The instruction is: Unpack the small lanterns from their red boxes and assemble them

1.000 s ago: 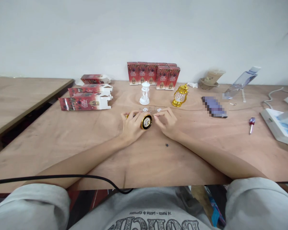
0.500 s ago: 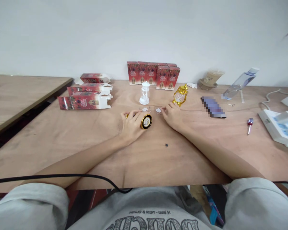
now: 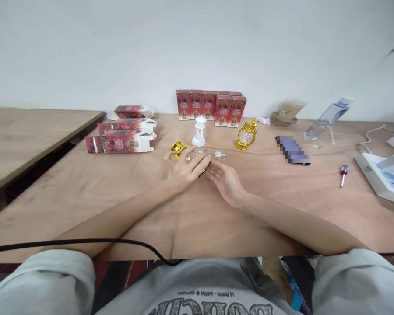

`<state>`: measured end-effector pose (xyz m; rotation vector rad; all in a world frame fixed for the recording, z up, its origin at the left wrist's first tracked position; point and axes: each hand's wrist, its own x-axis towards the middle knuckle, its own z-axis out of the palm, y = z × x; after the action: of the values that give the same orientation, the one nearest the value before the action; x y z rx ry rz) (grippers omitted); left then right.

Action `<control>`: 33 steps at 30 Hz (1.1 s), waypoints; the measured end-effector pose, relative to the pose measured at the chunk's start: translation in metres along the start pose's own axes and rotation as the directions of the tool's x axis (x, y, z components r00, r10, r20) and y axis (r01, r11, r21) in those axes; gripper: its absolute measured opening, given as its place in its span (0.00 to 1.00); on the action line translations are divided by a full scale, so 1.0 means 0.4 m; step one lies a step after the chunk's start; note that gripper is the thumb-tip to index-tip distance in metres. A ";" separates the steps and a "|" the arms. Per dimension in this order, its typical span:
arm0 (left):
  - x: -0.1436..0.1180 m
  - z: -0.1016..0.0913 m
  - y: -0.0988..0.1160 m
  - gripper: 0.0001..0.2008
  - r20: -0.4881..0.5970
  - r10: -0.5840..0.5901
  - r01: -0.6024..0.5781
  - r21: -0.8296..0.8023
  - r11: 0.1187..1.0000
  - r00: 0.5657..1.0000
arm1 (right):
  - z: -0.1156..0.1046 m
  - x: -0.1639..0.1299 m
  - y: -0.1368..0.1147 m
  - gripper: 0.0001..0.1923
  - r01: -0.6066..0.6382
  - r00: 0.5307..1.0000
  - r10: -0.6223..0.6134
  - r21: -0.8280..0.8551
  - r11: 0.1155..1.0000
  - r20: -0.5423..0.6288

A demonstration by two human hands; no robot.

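Observation:
My left hand is closed around a small gold lantern, which is tipped on its side with its top to the left. A thin edge of its dark base shows at my fingertips. My right hand is cupped beside that base, fingers stretched out; whether they touch it I cannot tell. Just beyond the hands lie small wire frames with white pieces. A white lantern and a second gold lantern stand upright behind them.
Red printed boxes stand by the wall, and opened ones lie at the left. Towards the right are a phone, a screwdriver, a drink cup, a tilted bottle and a power strip.
My right hand has come back from the wire frames to the lantern's base. The base has turned from facing me. The small dark piece on the table no longer shows.

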<state>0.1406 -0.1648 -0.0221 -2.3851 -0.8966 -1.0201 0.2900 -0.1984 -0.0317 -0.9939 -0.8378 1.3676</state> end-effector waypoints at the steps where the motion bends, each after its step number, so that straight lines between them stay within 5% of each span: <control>1: 0.006 -0.005 -0.002 0.13 -0.010 0.076 -0.076 0.003 0.997 0.997 | 0.016 -0.016 -0.007 0.10 -0.139 0.990 0.138 0.067 0.988 0.027; 4: 0.021 -0.016 -0.005 0.15 0.017 0.250 -0.249 -0.024 0.968 0.968 | 0.052 -0.059 -0.040 0.15 -0.374 0.927 0.364 0.217 0.902 0.085; 8: 0.026 -0.017 -0.013 0.14 0.020 0.278 -0.277 -0.030 0.960 0.960 | 0.060 -0.072 -0.065 0.15 -0.399 0.913 0.404 0.307 0.864 0.052; 12: 0.019 -0.001 -0.040 0.10 -0.101 0.090 -0.082 0.079 0.993 0.991 | 0.026 -0.019 -0.084 0.14 -0.400 0.916 0.394 0.268 0.876 0.076; 16: 0.011 0.026 -0.068 0.18 -0.172 -0.148 0.162 0.070 0.984 0.974 | -0.020 0.056 -0.124 0.14 -0.331 0.941 0.339 0.232 0.915 0.003; 20: 0.003 0.039 -0.070 0.17 -0.188 -0.174 0.185 0.046 0.982 0.967 | -0.068 0.113 -0.135 0.16 -0.301 0.946 0.316 0.165 0.939 -0.071; 25: 0.003 0.028 -0.051 0.19 -0.167 -0.190 0.186 -0.041 0.982 0.967 | -0.111 0.175 -0.100 0.15 -0.098 0.995 0.093 -0.224 0.970 -0.032; 28: 0.007 0.019 -0.042 0.21 -0.177 -0.216 0.197 -0.117 0.973 0.960 | -0.118 0.225 -0.087 0.12 0.066 0.996 -0.086 -0.474 0.878 -0.021; 33: 0.011 0.008 -0.021 0.21 -0.171 -0.235 0.185 -0.262 0.947 0.957 | -0.118 0.303 -0.083 0.13 0.167 0.975 -0.223 -0.714 0.680 0.016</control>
<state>0.1386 -0.1550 -0.0200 -2.3578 -1.0186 -1.5047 0.3527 -0.0797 -0.0284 -1.4841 -1.4342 0.7929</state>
